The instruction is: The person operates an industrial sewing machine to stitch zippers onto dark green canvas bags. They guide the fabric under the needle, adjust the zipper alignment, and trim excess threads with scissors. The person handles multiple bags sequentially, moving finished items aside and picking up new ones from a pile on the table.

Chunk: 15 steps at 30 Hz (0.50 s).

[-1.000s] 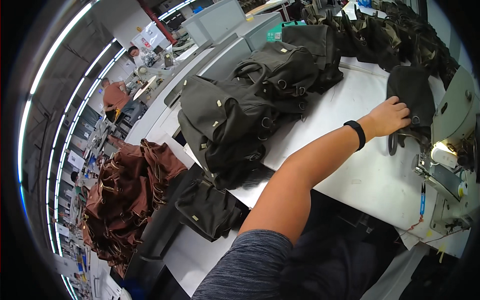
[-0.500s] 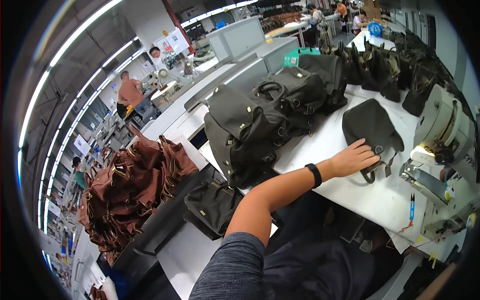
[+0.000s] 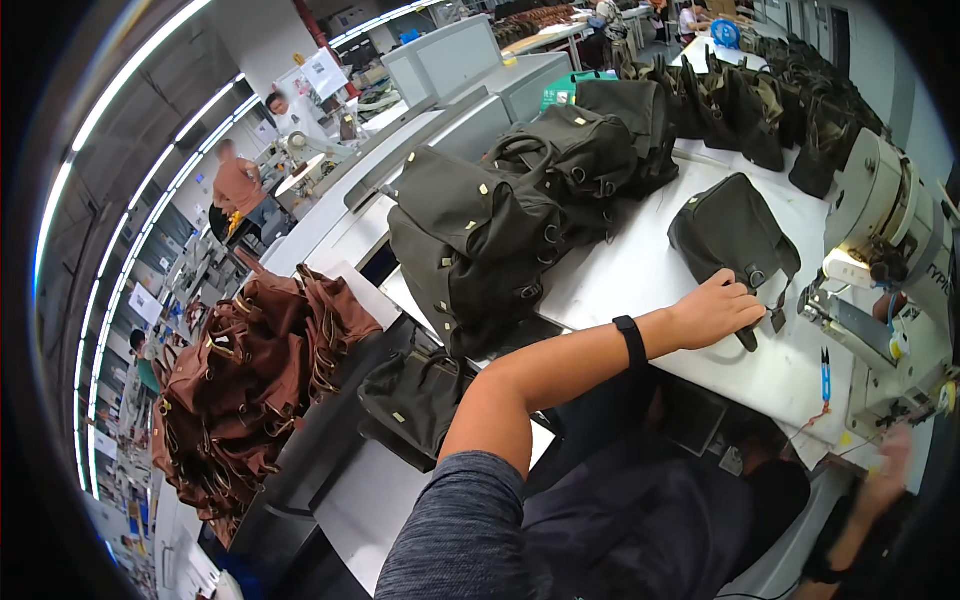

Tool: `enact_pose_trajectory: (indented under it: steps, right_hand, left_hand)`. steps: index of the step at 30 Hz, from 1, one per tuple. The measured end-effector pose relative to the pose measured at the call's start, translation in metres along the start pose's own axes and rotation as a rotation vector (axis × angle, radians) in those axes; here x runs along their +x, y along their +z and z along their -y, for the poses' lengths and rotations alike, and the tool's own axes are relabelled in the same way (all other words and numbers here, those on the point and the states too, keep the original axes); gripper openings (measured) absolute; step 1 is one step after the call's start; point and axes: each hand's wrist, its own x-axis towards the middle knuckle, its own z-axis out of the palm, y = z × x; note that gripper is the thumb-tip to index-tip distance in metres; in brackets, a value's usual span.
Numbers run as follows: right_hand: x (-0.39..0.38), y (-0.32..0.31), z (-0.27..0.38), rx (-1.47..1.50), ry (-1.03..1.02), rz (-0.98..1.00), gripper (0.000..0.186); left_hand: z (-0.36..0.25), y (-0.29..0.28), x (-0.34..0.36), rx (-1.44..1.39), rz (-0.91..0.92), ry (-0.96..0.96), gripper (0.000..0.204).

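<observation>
My left hand (image 3: 722,312) has its fingers curled onto the lower end of a dark olive bag (image 3: 725,225) with metal rings, which lies on the white table (image 3: 615,285). My right hand (image 3: 885,465) is low at the right edge below a sewing machine (image 3: 870,200); it is blurred and its fingers cannot be made out. Blue thread snips (image 3: 826,375) lie on the table left of the machine base.
A pile of olive bags (image 3: 470,240) sits left of the held bag, with more standing bags (image 3: 760,110) behind. A heap of rust-brown bags (image 3: 230,390) is at left. Another olive bag (image 3: 400,400) lies lower. Co-workers (image 3: 235,190) work across the room.
My left hand and the bag have moved left, away from the sewing machine, and the bag lies flatter. My right hand and forearm have come into view at the lower right.
</observation>
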Motion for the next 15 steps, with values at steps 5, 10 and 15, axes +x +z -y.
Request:
enact_pose_trajectory:
  steps: [5, 10, 15]
  right_hand:
    - [-0.017, 0.129, 0.081, -0.310, -0.240, 0.260, 0.032]
    - [0.001, 0.163, 0.016, -0.402, -0.156, 0.351, 0.032]
    - [0.020, 0.169, 0.005, -0.389, -0.198, 0.406, 0.036]
  left_hand:
    - [-0.020, 0.007, 0.011, 0.110, 0.017, -0.028, 0.010]
    - [-0.039, 0.010, 0.018, 0.189, 0.119, -0.078, 0.007]
    - [-0.041, 0.008, 0.007, 0.190, 0.070, -0.099, 0.009]
